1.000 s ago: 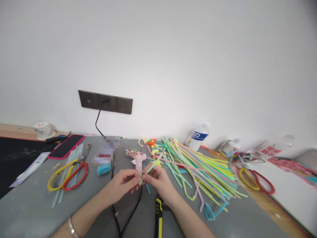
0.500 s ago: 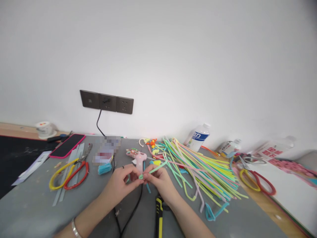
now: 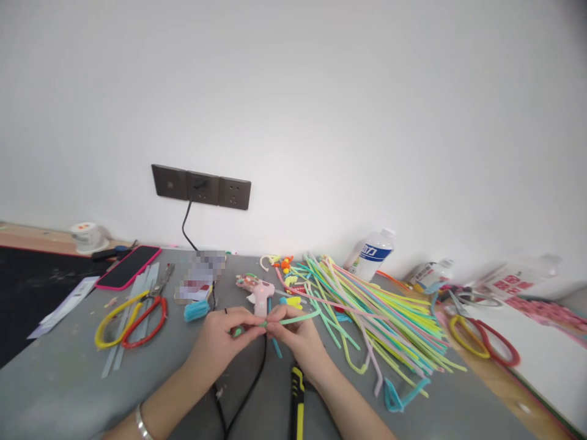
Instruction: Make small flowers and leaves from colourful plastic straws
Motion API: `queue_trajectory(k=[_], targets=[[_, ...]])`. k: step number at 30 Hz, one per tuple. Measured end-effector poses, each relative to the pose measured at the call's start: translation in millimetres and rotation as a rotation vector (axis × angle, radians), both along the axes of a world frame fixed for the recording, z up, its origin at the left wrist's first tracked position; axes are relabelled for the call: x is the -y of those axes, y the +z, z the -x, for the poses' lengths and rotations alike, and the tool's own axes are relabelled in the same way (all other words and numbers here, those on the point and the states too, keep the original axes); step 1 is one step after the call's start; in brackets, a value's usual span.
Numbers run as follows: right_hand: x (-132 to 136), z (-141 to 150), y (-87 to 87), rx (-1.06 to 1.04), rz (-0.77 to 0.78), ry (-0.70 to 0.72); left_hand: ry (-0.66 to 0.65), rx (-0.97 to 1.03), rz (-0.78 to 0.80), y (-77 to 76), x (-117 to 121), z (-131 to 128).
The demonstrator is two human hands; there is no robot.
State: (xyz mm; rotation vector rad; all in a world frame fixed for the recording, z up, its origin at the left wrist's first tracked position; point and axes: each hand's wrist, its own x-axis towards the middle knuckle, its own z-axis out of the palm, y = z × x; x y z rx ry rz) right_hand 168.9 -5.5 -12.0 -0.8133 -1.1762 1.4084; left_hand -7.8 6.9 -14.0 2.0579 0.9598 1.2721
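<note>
Two bare hands work close together above the table [image 3: 458, 409], their fingertips almost meeting. The left hand [image 3: 229, 333] and the right hand [image 3: 293, 336] are both pinched, thumb against finger, on a light-green pipe cleaner [image 3: 300, 319]. This piece is slender and fuzzy; it runs from the meeting fingertips across the right hand towards three o'clock and bends near its free end. A further bit of green shows among the left fingers.

With the hands as the dial's centre, a pale pink glue gun [image 3: 261, 294] lies just beyond at twelve o'clock, and a black-and-yellow handle [image 3: 297, 397] lies near at five. A short blue bundle [image 3: 196, 310] lies near nine; farther out, in the same direction, are snips [image 3: 156, 318] with one yellow and one red grip. A loose sheaf of pastel pipe cleaners [image 3: 380, 311] spreads around three.

Containers: at two o'clock, a white capped bottle [image 3: 369, 256] with a blue label; between two and three, a smaller capped bottle [image 3: 428, 278]; farther out near three, a clear container [image 3: 518, 280] with red lettering; towards ten, a white tub [image 3: 88, 238]. Their contents cannot be made out.
</note>
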Motion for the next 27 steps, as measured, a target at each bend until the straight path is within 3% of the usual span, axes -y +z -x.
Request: queue_trajectory(k=[8, 14, 17, 23, 27], targets=[[0, -1, -3.8, 0.001, 0.061, 0.025, -0.060, 0.054, -0.185, -5.4, 0, 3], [2, -1, -6.9, -0.028, 0.123, 0.068, -0.096, -0.033, -0.174, 0.0, 3, 5], [3, -2, -6.3, -0.040, 0.153, 0.090, -0.089, -0.058, -0.078, 3.8, 4, 5], [2, -2, -4.0, -0.116, 0.149, 0.068, -0.103, 0.078, 0.208, 9.6, -1, 3], [3, 0, -2.0, -0.226, 0.155, 0.066, -0.190, 0.396, 0.568, 14.3, 1, -3]])
